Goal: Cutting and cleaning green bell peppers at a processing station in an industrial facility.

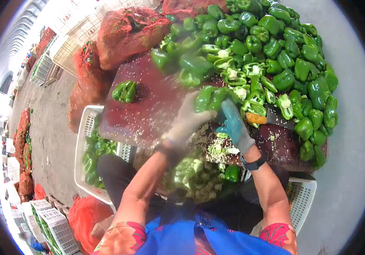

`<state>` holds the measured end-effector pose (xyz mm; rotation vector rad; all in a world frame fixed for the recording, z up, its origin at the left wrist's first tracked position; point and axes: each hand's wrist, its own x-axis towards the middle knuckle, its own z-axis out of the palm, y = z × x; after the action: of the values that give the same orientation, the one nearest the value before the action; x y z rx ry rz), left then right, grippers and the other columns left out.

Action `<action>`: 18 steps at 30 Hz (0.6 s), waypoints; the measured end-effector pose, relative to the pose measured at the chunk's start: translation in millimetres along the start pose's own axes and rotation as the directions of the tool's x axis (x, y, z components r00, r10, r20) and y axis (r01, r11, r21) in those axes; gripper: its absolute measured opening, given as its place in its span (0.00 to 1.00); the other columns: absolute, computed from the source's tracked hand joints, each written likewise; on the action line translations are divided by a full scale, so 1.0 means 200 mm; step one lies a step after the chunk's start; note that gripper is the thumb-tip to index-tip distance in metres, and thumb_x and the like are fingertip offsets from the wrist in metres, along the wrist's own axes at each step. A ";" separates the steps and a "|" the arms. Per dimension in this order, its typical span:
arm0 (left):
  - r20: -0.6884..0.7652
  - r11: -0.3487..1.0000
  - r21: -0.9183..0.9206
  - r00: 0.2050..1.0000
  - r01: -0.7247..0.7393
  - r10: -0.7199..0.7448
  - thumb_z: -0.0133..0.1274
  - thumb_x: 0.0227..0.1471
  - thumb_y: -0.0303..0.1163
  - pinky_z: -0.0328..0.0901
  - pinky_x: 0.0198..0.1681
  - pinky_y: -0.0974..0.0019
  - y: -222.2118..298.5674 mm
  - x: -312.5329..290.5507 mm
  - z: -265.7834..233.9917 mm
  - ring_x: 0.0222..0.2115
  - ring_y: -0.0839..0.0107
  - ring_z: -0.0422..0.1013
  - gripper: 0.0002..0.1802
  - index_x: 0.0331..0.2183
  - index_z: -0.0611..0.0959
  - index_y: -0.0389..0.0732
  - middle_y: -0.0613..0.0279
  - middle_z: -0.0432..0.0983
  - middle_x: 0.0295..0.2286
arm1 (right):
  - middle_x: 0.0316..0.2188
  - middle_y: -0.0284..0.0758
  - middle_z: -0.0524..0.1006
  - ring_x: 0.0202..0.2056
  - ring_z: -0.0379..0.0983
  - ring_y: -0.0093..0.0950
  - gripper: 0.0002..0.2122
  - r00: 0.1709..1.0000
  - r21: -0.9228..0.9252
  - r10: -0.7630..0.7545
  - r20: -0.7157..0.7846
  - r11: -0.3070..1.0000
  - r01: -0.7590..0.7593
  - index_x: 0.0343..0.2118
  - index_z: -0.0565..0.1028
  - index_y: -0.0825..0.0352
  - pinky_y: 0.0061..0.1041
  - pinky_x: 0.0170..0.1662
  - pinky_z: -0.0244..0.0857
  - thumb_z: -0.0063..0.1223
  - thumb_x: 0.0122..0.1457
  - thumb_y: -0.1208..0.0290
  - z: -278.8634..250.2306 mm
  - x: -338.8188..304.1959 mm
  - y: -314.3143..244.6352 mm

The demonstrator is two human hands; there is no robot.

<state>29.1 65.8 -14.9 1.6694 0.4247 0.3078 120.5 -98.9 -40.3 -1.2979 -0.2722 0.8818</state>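
Head view, left hand (186, 121): grey glove, closed around a green pepper (209, 98) at bench centre.
Right hand (235, 125): blue glove, gripping an orange-handled knife (271, 119), blade toward 3 o'clock, just beside the pepper.
Bench (148, 110): dark red, strewn with seeds.
Pepper heap (276, 55): crowding from 12 to 3 o'clock.
Lone pepper (125, 91): 10 o'clock, well apart.
Red mesh sacks (125, 32): 11 o'clock.
White crate (88, 148): 8 o'clock, holding peppers.
Scraps bin (197, 176): 6 o'clock, below the hands.

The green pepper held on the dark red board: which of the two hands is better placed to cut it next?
The right hand, I judge: it holds the orange-handled knife beside the green pepper. The left hand grips that pepper on the board and has no blade.
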 end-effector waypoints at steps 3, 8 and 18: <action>-0.061 0.993 0.008 0.991 -0.117 0.118 0.71 0.40 0.39 0.61 0.59 0.57 0.07 -0.14 0.05 0.55 0.54 0.66 0.49 0.60 0.66 0.34 0.45 0.66 0.54 | 0.66 0.37 0.61 0.67 0.55 0.30 0.32 0.999 -0.022 0.035 -0.006 0.999 -0.035 0.69 0.56 0.67 0.32 0.63 0.61 0.44 0.70 0.51 0.02 -0.01 -0.01; -0.160 0.903 0.422 0.973 -0.087 0.168 0.70 0.39 0.31 0.63 0.58 0.56 0.21 -0.24 0.18 0.53 0.51 0.66 0.43 0.56 0.68 0.35 0.45 0.67 0.49 | 0.55 0.37 0.74 0.55 0.69 0.28 0.26 0.982 -0.326 -0.157 -0.105 0.938 0.115 0.62 0.67 0.70 0.30 0.57 0.63 0.44 0.70 0.55 0.02 -0.04 -0.03; -0.139 0.780 -0.625 0.986 -0.014 -0.094 0.52 0.56 0.33 0.68 0.43 0.68 0.19 -0.28 0.15 0.42 0.73 0.70 0.26 0.55 0.71 0.38 0.59 0.72 0.42 | 0.51 0.44 0.76 0.55 0.72 0.44 0.23 0.982 0.517 -0.179 -0.060 0.836 0.184 0.54 0.71 0.67 0.44 0.58 0.68 0.52 0.61 0.55 -0.06 0.06 -0.04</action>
<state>-4.4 9.9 20.8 0.9779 0.4202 0.4969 139.0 -98.9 -39.6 -0.7524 -0.1300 0.7191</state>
